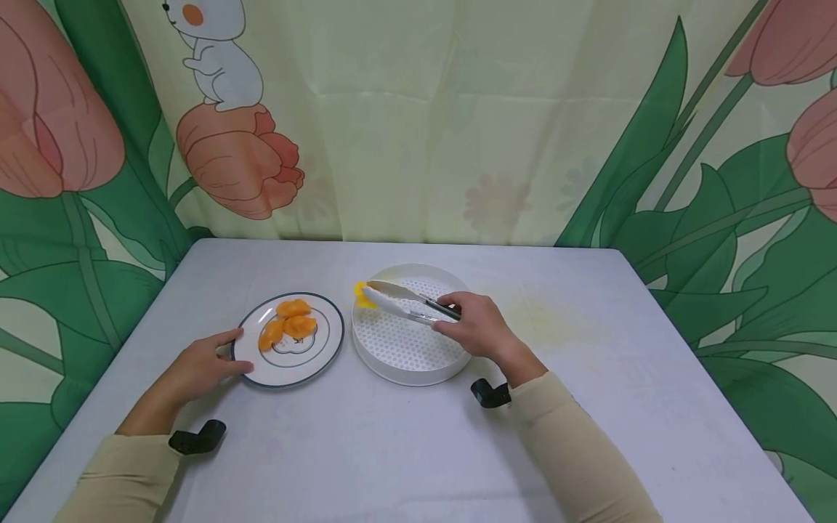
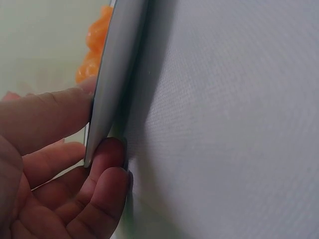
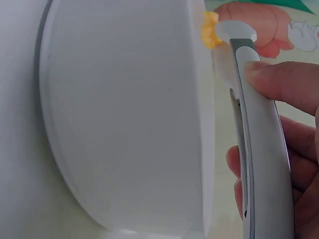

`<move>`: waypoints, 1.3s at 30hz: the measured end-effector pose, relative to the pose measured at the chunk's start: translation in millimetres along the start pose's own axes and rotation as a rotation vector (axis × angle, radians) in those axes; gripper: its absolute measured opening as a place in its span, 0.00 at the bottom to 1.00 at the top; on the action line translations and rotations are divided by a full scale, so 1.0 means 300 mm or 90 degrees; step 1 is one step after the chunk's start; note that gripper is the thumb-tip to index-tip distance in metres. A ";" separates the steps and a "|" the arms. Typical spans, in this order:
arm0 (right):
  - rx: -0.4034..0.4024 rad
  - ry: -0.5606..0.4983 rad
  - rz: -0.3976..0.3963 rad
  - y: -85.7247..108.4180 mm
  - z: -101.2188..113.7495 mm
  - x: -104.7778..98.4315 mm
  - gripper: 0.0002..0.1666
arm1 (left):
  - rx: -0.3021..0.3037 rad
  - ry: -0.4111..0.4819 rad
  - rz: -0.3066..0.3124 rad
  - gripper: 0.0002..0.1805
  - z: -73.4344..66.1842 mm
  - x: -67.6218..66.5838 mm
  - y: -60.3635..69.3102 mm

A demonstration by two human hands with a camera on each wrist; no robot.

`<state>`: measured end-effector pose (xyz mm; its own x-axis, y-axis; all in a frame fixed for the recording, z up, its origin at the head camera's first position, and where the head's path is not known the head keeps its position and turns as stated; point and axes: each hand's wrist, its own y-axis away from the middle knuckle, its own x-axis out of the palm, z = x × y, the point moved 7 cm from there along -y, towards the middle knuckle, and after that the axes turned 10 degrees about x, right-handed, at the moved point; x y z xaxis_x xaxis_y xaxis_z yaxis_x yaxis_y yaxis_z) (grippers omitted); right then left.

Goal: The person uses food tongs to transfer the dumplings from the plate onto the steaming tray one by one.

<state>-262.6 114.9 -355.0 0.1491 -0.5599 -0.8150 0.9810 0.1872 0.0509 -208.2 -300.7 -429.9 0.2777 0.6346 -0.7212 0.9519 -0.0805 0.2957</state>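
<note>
A white plate (image 1: pixel 294 370) with a dark rim bears several orange pieces (image 1: pixel 299 326). My left hand (image 1: pixel 203 369) grips its left edge, thumb above and fingers beneath, as the left wrist view shows. My right hand (image 1: pixel 480 327) holds metal tongs (image 1: pixel 418 296) over a round white container (image 1: pixel 412 376) with a perforated surface. At the tongs' tips is a yellow piece (image 1: pixel 364 296), by the container's upper left rim; in the right wrist view the yellow piece (image 3: pixel 210 30) shows beside the tip of the tongs (image 3: pixel 266 164).
The plate stands left of the container on a white-covered table (image 1: pixel 340 450). Behind the table hangs a curtain (image 1: pixel 418 131) printed with tulips, leaves and a white animal. A faint yellowish patch (image 1: pixel 536 316) marks the cloth right of the container.
</note>
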 end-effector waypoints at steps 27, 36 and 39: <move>0.080 0.107 0.003 -0.049 -0.050 0.034 0.28 | -0.003 -0.005 -0.006 0.50 -0.002 -0.001 -0.001; 0.078 0.077 -0.005 -0.037 -0.037 0.028 0.29 | 0.001 -0.007 -0.008 0.49 -0.008 -0.002 0.004; 0.060 0.069 -0.007 -0.030 -0.015 0.028 0.29 | -0.001 -0.004 -0.007 0.49 -0.007 -0.001 0.005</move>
<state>-270.6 112.0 -365.0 0.1284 -0.4699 -0.8733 0.9907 0.1011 0.0913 -207.3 -299.3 -427.8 0.2685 0.6306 -0.7282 0.9546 -0.0732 0.2886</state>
